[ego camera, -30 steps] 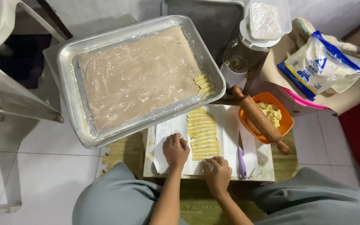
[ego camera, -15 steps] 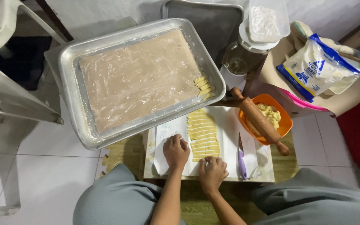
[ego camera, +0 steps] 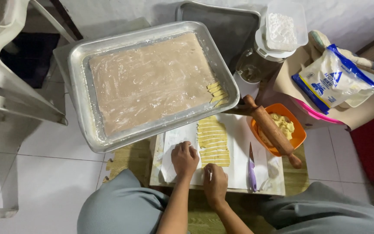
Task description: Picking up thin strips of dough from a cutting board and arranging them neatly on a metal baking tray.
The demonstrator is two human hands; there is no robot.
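Left hand [ego camera: 185, 158]: unmoved, fingers curled, pressing white sheet [ego camera: 239, 134].
Right hand [ego camera: 215, 184]: drawn nearer, fingers pinching nearest dough strip [ego camera: 213, 141].

Two hands are counted at the board, the left hand [ego camera: 184, 158] and the right hand [ego camera: 215, 184], and two metal trays are seen, one large paper-lined tray [ego camera: 79, 93] and one dark tray [ego camera: 221, 24] behind it. One rolling pin [ego camera: 272, 130], one orange bowl [ego camera: 298, 135], one purple-handled knife [ego camera: 252, 169], one white cutting board [ego camera: 239, 173], one lidded clear container [ego camera: 281, 31] and one white and blue bag [ego camera: 334, 78] are counted. About four dough strips [ego camera: 217, 92] are laid in the large tray's corner, while the cut strips [ego camera: 213, 141] on the board number roughly ten, the exact count not being clear.
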